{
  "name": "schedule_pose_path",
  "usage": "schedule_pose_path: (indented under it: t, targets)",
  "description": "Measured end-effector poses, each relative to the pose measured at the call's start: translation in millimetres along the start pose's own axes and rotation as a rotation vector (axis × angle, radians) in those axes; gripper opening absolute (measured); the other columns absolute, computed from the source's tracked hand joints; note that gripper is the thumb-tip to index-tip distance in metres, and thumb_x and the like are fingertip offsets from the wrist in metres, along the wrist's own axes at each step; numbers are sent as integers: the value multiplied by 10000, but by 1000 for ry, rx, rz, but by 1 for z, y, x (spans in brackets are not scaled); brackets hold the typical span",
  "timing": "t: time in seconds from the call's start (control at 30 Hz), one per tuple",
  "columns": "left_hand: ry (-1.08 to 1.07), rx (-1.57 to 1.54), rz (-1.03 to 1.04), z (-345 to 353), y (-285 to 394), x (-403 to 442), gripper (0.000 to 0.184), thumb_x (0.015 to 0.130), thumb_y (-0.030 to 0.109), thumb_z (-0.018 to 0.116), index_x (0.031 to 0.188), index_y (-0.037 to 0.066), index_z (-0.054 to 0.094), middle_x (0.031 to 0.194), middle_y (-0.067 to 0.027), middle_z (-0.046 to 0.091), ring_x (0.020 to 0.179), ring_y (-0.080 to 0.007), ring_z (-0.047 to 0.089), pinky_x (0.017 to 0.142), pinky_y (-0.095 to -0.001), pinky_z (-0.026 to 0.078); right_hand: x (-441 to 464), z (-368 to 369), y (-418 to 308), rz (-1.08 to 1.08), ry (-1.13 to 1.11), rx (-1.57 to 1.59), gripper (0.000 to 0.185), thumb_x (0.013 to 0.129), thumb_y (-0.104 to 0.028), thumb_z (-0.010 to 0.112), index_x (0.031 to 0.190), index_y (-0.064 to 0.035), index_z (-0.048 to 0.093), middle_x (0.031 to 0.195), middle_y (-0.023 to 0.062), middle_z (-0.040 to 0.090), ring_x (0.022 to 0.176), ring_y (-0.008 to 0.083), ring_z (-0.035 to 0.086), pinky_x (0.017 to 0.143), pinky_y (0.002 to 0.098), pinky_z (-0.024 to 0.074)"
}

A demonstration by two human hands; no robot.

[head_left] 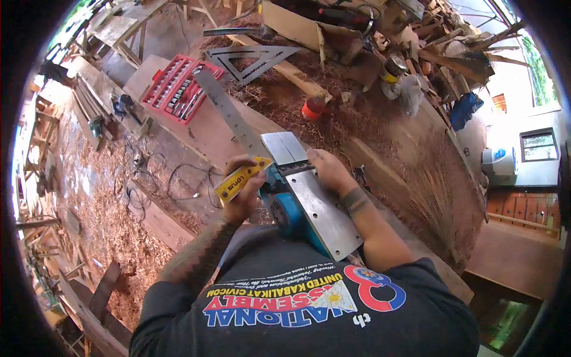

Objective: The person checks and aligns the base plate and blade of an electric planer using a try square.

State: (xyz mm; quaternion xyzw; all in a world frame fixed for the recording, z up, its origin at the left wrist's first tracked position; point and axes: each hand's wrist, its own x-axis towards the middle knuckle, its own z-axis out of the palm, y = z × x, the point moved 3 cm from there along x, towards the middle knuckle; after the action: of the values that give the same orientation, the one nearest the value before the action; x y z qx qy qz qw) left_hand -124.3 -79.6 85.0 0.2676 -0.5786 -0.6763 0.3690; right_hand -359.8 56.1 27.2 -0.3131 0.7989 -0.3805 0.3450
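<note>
My left hand is wrapped around the yellow handle of a try square marked LOTUS. Its steel blade points up and away to the left. Against my shirt lies a blue electric planer, turned over so its metal sole faces up. At the gap between the front and rear sole plates, my right hand grips the planer's edge, thumb on top. The other fingers of that hand are partly hidden. The try square's handle is close beside the planer's blue body; whether they touch I cannot tell.
Ahead on a wooden plank sits a red socket set case, with a triangular speed square beyond it. An orange-red cup-like object stands among wood shavings. Scrap wood is piled at upper right. Cables lie on the left.
</note>
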Motion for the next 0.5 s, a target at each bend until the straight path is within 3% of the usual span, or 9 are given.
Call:
schedule_pose_path:
  t: [0.1, 0.13, 0.33, 0.43, 0.5]
  targets:
    - [129, 16, -117, 9, -29, -10, 259, 927, 40, 698, 1168, 42, 602, 1121, -65, 586, 1040, -169, 631, 918, -300, 513, -9, -19, -17, 171, -185, 402, 486, 1147, -373, 460, 1286, 21, 710, 1183, 86, 723, 1082, 151, 623, 1020, 313, 481]
    - [144, 49, -104, 17, -20, -18, 253, 933, 43, 695, 1168, 35, 602, 1150, -75, 598, 1044, -178, 632, 947, -294, 500, -4, -17, -5, 190, -187, 447, 452, 1158, -323, 435, 1292, 17, 701, 1178, 48, 719, 1053, 126, 616, 1000, 291, 483]
    - [79, 185, 85, 35, -51, -17, 292, 944, 62, 687, 1214, 20, 583, 1162, -90, 608, 1037, -168, 620, 917, -289, 508, -22, -32, -13, 65, -54, 418, 398, 1141, -289, 474, 1286, 14, 689, 1162, 46, 714, 1035, 114, 635, 955, 289, 512]
    - [65, -68, -92, 44, -70, 5, 276, 963, 93, 671, 1217, 19, 593, 1146, -86, 617, 1021, -159, 622, 890, -282, 513, -21, -44, -3, 146, 49, 511, 388, 1133, -285, 494, 1293, 11, 688, 1167, 58, 714, 1036, 131, 648, 944, 303, 524]
    - [48, 14, -34, 47, -74, 20, 272, 971, 104, 665, 1222, 24, 599, 1121, -77, 637, 994, -150, 640, 871, -274, 527, -26, -49, -9, 110, 110, 557, 368, 1127, -259, 504, 1299, 15, 680, 1159, 64, 719, 1020, 136, 654, 940, 299, 521]
